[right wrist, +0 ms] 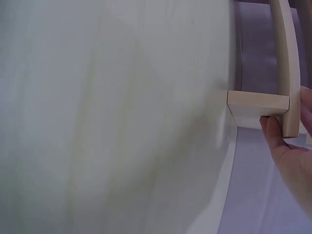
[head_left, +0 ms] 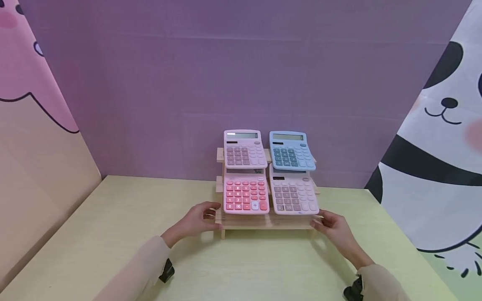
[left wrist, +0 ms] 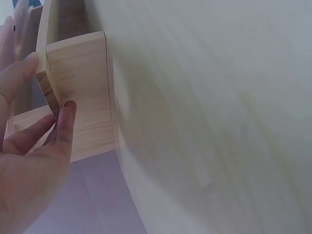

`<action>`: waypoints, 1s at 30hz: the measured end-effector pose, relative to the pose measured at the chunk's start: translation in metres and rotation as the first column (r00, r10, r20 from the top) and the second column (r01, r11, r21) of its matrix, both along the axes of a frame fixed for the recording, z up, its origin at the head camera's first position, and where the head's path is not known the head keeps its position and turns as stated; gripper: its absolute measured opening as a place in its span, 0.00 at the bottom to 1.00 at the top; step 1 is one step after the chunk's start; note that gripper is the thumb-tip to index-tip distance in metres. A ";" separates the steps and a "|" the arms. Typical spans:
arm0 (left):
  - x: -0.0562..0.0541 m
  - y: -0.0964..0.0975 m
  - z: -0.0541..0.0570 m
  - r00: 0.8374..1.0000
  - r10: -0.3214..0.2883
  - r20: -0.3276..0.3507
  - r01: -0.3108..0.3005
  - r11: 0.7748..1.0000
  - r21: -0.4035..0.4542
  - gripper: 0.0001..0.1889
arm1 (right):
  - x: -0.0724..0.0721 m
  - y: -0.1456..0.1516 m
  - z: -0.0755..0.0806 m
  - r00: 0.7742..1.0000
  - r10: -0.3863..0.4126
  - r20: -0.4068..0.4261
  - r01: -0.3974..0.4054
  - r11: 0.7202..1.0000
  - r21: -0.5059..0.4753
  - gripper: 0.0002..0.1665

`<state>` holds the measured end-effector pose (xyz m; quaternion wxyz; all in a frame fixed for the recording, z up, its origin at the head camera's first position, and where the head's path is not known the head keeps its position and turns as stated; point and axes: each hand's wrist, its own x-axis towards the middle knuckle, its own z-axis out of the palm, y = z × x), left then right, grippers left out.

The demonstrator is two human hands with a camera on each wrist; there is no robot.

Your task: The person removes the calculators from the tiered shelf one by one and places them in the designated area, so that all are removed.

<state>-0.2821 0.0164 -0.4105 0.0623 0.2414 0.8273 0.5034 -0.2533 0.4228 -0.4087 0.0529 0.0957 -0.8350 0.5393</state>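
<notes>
A tiered wooden display stand (head_left: 263, 224) stands on the table and bears calculators in two rows. Above are a pale pink calculator (head_left: 244, 156) and a blue calculator (head_left: 291, 151); below, a pink calculator with bright pink keys (head_left: 246, 195) and another pale pink one (head_left: 295, 196). My left hand (head_left: 195, 220) grips the left end of the stand's lowest board, thumb and fingers on either side of it in the left wrist view. At the opposite end, my right hand (head_left: 337, 234) pinches the same board, its fingers partly cut off in the right wrist view.
The light wood-grain table (head_left: 124, 225) spreads around the stand. A purple backdrop (head_left: 241, 75) rises behind it. Cartoon-printed panels flank the table, a pink one (head_left: 37, 79) at left and a panda one (head_left: 440, 167) at right.
</notes>
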 end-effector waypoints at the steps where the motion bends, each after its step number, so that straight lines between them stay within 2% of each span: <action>1: 0.001 -0.001 0.000 1.000 -0.006 0.002 0.006 1.000 -0.006 0.35 | 0.001 0.000 -0.002 1.000 0.006 0.007 -0.006 1.000 -0.003 0.28; 10: 0.008 -0.008 0.001 0.998 -0.056 0.022 0.057 0.997 -0.046 0.35 | 0.015 -0.003 -0.011 0.997 -0.013 0.077 0.011 1.000 0.026 0.31; 20: 0.017 -0.017 -0.001 0.995 -0.066 0.078 0.071 0.995 -0.069 0.36 | 0.029 -0.010 -0.022 0.994 0.017 0.108 -0.017 1.000 -0.001 0.31; 24: 0.014 -0.016 0.000 0.994 -0.053 0.095 0.060 0.996 -0.072 0.36 | 0.024 -0.006 -0.016 0.994 0.053 0.098 -0.057 0.998 0.038 0.30; 30: -0.004 0.001 0.002 0.996 -0.033 0.081 0.036 0.999 -0.036 0.35 | 0.000 0.015 0.009 0.997 0.069 0.044 -0.074 0.988 0.134 0.28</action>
